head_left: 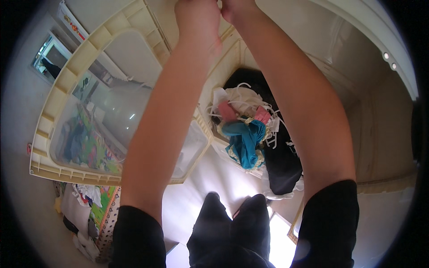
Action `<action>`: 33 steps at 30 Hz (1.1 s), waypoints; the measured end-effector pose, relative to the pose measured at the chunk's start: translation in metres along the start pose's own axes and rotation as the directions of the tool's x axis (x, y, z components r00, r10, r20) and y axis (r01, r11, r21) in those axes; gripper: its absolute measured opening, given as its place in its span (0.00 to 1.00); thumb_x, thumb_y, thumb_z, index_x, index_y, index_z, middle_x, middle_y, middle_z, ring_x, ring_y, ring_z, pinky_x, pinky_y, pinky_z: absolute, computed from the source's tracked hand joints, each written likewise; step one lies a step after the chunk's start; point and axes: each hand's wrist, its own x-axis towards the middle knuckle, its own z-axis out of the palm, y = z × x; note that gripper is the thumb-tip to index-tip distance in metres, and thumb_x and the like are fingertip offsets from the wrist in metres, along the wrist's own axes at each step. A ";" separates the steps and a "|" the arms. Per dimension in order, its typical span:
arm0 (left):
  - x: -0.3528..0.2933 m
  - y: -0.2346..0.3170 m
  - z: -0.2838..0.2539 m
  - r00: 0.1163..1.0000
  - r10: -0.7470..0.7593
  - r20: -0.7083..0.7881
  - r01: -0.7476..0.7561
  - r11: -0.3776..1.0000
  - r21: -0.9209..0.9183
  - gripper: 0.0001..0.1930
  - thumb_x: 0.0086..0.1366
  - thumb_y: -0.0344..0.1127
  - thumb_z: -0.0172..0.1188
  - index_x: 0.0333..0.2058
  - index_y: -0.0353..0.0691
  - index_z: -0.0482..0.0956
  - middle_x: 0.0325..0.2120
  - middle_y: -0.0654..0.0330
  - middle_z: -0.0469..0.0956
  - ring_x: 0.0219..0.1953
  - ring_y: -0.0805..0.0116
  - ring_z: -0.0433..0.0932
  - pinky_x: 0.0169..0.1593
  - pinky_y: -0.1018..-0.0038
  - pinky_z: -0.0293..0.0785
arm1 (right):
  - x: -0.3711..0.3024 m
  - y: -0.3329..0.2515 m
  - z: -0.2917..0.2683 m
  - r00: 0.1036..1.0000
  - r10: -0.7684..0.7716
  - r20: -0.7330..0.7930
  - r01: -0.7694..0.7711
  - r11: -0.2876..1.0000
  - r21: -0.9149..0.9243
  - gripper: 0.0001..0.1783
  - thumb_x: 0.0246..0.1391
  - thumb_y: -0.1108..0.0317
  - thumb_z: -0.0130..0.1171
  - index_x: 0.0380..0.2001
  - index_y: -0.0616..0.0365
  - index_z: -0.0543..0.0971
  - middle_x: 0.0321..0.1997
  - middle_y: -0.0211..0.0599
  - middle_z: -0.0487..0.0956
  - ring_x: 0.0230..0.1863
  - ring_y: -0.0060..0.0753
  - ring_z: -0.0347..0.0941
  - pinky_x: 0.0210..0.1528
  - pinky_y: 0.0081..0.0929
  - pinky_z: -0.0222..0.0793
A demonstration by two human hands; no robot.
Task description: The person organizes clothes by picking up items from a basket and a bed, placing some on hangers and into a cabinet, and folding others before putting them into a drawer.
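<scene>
Where visible, clothes [246, 142] rumpled, teal w/ pink.

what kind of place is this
Probably a home bedroom, at an open wardrobe or cabinet. Clues: the cream plastic-framed door with a clear panel, the heap of blue, pink, white and black cloth items, and the green patterned fabric at lower left, perhaps bedding.

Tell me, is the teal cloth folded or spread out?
Neither: the teal cloth lies bunched up beside the black fabric, its surface gathered into uneven creases.
</scene>
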 end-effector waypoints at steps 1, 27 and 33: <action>-0.018 0.004 -0.005 1.000 0.022 -0.014 -0.021 0.996 0.086 0.20 0.73 0.36 0.54 0.61 0.38 0.74 0.54 0.53 0.78 0.56 0.63 0.75 0.56 0.64 0.74 | -0.002 0.002 0.004 0.999 -0.041 -0.031 0.041 0.999 0.000 0.27 0.62 0.66 0.63 0.63 0.54 0.71 0.56 0.42 0.78 0.55 0.41 0.75 0.50 0.44 0.77; -0.067 0.158 -0.027 0.770 0.327 0.549 -0.406 -0.412 0.816 0.33 0.65 0.36 0.67 0.68 0.41 0.70 0.64 0.46 0.73 0.67 0.49 0.71 0.73 0.59 0.63 | 0.003 0.046 0.044 0.922 -0.385 -0.045 0.387 0.919 0.075 0.27 0.59 0.77 0.58 0.62 0.71 0.70 0.58 0.48 0.78 0.54 0.44 0.76 0.52 0.36 0.76; -0.045 0.168 -0.015 0.806 0.134 0.577 -0.572 -0.075 0.817 0.25 0.58 0.36 0.70 0.55 0.37 0.81 0.50 0.45 0.83 0.54 0.48 0.82 0.61 0.58 0.75 | 0.005 0.038 0.045 0.924 -0.382 -0.008 0.382 0.923 0.038 0.28 0.55 0.79 0.59 0.61 0.71 0.70 0.59 0.50 0.78 0.56 0.45 0.77 0.51 0.36 0.77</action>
